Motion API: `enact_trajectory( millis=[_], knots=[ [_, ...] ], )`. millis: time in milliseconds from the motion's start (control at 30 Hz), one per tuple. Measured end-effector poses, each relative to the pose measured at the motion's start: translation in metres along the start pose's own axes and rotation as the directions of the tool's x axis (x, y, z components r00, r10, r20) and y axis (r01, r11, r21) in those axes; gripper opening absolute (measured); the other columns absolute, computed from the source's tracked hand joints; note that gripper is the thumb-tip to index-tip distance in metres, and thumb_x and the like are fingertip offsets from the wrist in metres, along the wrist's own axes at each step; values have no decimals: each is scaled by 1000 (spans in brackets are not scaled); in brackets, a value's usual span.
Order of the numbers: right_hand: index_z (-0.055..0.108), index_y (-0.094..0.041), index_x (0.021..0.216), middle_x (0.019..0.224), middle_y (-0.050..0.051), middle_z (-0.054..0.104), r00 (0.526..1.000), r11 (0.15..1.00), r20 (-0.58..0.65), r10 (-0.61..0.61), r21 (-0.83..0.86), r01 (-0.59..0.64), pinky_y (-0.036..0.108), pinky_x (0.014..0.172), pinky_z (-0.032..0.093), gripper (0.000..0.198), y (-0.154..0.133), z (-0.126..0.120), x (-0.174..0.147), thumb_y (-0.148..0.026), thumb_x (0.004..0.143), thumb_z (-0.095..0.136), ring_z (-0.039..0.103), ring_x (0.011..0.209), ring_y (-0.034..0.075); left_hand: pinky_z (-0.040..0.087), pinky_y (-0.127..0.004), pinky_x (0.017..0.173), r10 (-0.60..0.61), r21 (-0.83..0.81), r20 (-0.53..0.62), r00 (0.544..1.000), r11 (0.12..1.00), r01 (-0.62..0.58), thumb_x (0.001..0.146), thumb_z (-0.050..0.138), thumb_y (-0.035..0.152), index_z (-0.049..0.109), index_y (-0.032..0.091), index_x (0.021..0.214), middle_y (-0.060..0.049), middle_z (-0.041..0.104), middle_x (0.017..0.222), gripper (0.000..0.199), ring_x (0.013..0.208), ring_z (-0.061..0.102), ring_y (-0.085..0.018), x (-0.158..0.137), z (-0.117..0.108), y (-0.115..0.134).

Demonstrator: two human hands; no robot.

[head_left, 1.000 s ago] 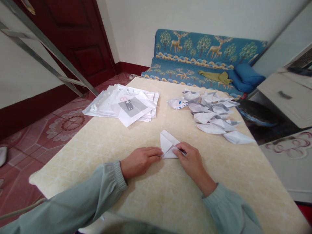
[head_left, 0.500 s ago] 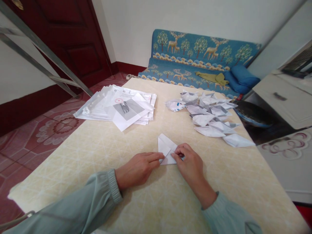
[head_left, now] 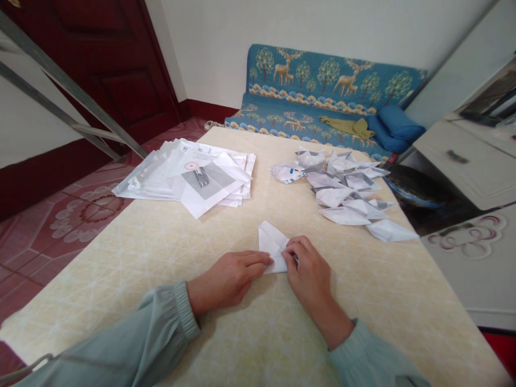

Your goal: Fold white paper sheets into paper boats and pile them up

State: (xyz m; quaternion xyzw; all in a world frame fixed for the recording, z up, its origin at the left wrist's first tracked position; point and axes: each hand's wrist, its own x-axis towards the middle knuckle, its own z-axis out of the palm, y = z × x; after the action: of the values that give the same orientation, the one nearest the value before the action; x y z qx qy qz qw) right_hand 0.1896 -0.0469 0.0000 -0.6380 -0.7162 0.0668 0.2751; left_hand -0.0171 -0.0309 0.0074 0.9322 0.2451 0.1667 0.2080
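Note:
A small white folded sheet of paper (head_left: 274, 239) lies on the table in front of me, its pointed corner toward the upper left. My left hand (head_left: 233, 277) reaches in from the left with fingers stretched out, and their tips press on the paper's lower left edge. My right hand (head_left: 310, 271) is closed, thumb and fingers pinching the paper's right side. That hand covers the paper's right corner. Farther off to the right, several folded paper boats (head_left: 344, 215) sit close together in rows, one with blue print.
A stack of loose sheets (head_left: 155, 171), with a printed one (head_left: 207, 185) on top, lies at the table's back left. Past the patterned tablecloth (head_left: 226, 344) are a blue sofa (head_left: 298, 110), a metal ladder frame (head_left: 88, 102), and a white cabinet (head_left: 463, 161) on the right.
My right fingers have moved slightly left and farther over the paper's right side. My left hand stays on its lower left edge. The whole view has shifted a little.

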Motion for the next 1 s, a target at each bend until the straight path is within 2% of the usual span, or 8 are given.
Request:
enact_trajectory(
  millis=[167, 433, 667, 1000],
  knots=[
    [56, -20, 77, 94, 1, 61, 1000, 999, -11, -18, -32, 17, 25, 66, 39, 10, -1, 2, 0, -18, 85, 51, 57, 80, 15, 41, -31, 105, 7, 3, -10, 1000, 1000, -7, 74, 43, 1, 55, 15, 110, -7, 56, 128, 41, 122, 49, -18, 2, 0, 1],
    [54, -20, 73, 89, 2, 60, 999, 998, 6, 41, -52, -41, 26, 68, 40, 10, -6, 0, 2, -17, 82, 52, 56, 82, 16, 43, -32, 101, 0, -7, -31, 1000, 1000, 0, 73, 44, 2, 57, 15, 105, -7, 58, 123, 37, 116, 52, -19, 6, -1, 2],
    [54, -21, 73, 90, 1, 60, 998, 997, 3, 67, -49, -67, 26, 66, 39, 9, -7, 1, 3, -19, 82, 52, 56, 82, 16, 40, -37, 104, -14, -28, -37, 999, 1000, 13, 68, 45, 1, 56, 17, 107, -7, 53, 131, 43, 123, 47, -21, 5, 2, 0],
    [54, -21, 74, 90, 2, 60, 999, 999, -11, 31, -35, -31, 26, 65, 39, 9, -5, 1, 2, -20, 82, 52, 56, 81, 16, 46, -32, 97, -47, -189, -104, 993, 982, 27, 70, 40, -4, 59, 17, 84, -5, 60, 122, 31, 116, 53, -17, 5, 0, -3]
  ],
)
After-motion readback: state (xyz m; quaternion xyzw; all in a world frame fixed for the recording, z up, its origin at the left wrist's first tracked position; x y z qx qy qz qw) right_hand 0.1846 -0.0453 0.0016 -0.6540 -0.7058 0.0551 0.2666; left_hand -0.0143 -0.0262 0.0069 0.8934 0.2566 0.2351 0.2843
